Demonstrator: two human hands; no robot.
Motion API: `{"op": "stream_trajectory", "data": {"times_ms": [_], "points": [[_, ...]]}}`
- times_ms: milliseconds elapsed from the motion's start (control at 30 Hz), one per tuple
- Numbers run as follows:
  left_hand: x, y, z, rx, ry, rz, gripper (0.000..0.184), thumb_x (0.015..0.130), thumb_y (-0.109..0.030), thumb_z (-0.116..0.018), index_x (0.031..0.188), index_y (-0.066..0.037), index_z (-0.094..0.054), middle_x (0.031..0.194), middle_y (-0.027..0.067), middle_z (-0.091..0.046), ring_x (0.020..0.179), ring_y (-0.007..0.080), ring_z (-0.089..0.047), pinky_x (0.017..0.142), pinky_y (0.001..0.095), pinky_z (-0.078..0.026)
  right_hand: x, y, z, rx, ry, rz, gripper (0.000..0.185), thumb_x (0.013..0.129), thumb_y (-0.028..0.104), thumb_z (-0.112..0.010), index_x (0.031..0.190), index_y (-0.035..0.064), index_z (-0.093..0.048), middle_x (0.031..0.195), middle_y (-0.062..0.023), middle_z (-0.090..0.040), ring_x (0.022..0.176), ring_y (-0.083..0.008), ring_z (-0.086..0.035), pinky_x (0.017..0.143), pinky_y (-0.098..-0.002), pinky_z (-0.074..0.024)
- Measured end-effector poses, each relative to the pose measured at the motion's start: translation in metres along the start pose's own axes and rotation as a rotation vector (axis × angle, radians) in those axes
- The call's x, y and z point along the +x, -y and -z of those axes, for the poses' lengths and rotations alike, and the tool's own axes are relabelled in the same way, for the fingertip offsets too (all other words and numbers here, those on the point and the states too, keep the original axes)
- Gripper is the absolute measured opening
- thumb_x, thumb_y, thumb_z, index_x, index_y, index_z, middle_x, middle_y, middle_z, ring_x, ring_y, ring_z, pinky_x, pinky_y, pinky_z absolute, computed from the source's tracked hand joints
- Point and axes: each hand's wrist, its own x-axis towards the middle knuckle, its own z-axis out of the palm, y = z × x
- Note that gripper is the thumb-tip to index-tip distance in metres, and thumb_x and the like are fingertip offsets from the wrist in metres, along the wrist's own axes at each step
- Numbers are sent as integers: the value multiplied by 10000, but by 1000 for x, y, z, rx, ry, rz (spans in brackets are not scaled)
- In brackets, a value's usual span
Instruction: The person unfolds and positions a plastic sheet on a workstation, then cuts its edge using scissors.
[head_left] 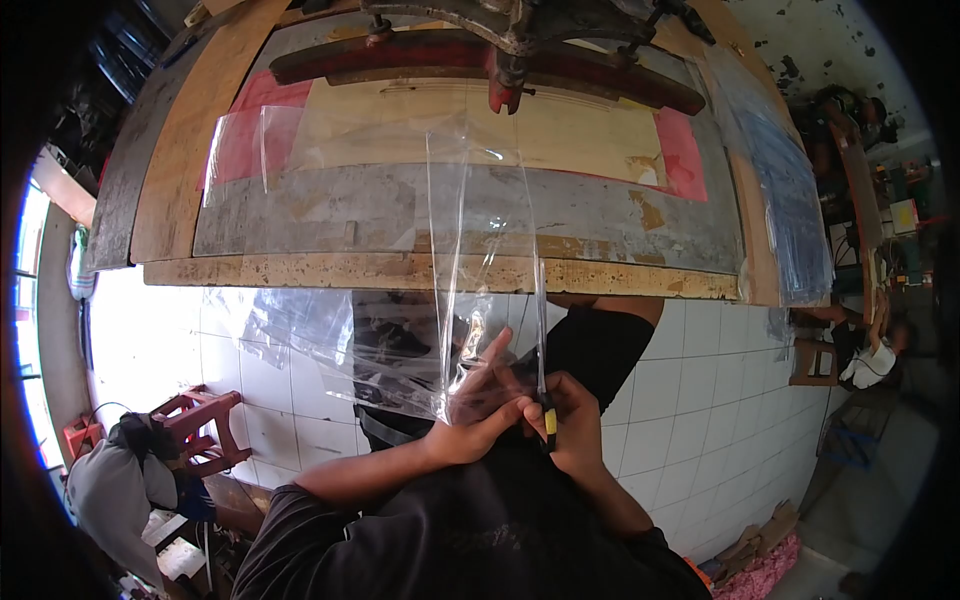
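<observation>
My left hand [475,415] is at the lower middle, partly behind a folded clear plastic sheet [485,215]. Its thumb presses the lower end of the sheet, and one finger points upward behind the film. The sheet stretches up over the table's front edge. Close beside it, my right hand [575,425] is closed around a slim, long-bladed tool [550,420] with a black and yellow handle, which looks like scissors. Its blade runs upright along the sheet's right edge. Another clear plastic piece [300,350] hangs to the left, over my lap.
A wooden-edged worktable [590,275] stands in front, with a red and black metal press bar [420,58] above yellow and pink sheets [400,130]. Stacked clear film [785,190] lies at its right side. A red stool [205,430] is left; another person [875,360] sits far right.
</observation>
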Motion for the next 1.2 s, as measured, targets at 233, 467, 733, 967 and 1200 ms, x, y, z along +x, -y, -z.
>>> {"op": "stream_trajectory", "data": {"times_ms": [233,467,733,967,1200], "points": [[1,-3,-1,-64,24,7,824,989,10,-606,1620,-39,-78,975,49,-536,888,123,-599,833,271,-524,0,0,1,-30,-26,-21,241,907,108,-783,947,22,-561,767,-17,-618,633,-57,-543,560,-221,-426],[3,-4,-1,-27,53,-36,820,999,12,-587,1621,-54,-56,980,69,-542,867,165,-647,803,306,-562,0,2,0,-42,-34,-18,221,913,90,-772,943,21,-564,758,-17,-617,628,-55,-544,558,-221,-426],[3,-4,-1,-58,50,-11,824,1000,13,-583,1622,-60,-47,982,76,-553,860,179,-659,799,311,-568,0,-1,1,-18,-25,-9,217,914,92,-770,952,17,-570,757,-27,-633,625,-58,-553,559,-222,-431],[2,-3,-4,-152,37,-7,829,999,10,-587,1625,-75,-51,987,72,-546,866,180,-658,788,311,-573,0,-6,3,-25,-37,-39,224,909,101,-777,940,19,-571,761,-28,-641,639,-68,-583,568,-225,-454],[-1,-2,0,-65,35,14,842,999,-1,-599,1625,-60,-39,1043,66,-577,917,144,-623,832,284,-533,1,-4,2,-14,3,19,231,905,99,-781,978,18,-577,857,-31,-665,715,-64,-603,628,-220,-480]]}}
